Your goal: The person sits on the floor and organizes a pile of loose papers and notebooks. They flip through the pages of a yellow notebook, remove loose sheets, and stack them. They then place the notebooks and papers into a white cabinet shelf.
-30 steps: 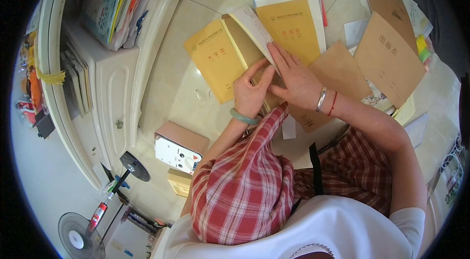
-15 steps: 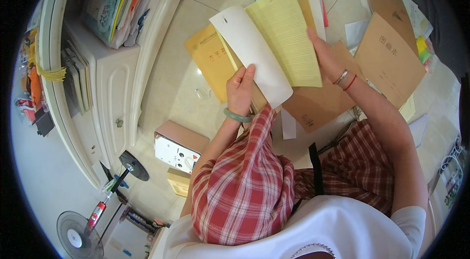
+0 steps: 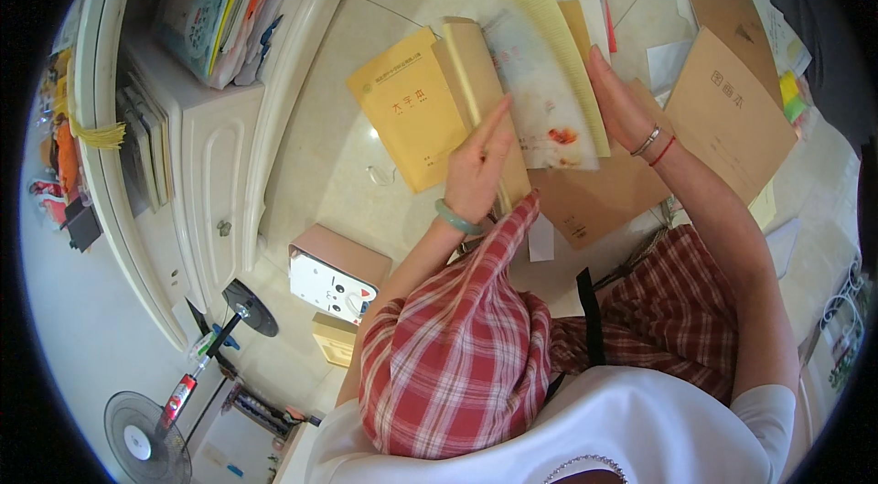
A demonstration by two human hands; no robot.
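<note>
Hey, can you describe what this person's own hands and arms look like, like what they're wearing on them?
Both hands are bare, without gloves. The left hand has a smooth, pale green bangle at the wrist. The right hand has a silver bangle and a thin red cord. The right arm's short sleeve is white.

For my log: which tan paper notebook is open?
The tan paper notebook between the left hand and right hand, yellow lined pages showing; the others lie cover-up.
</note>
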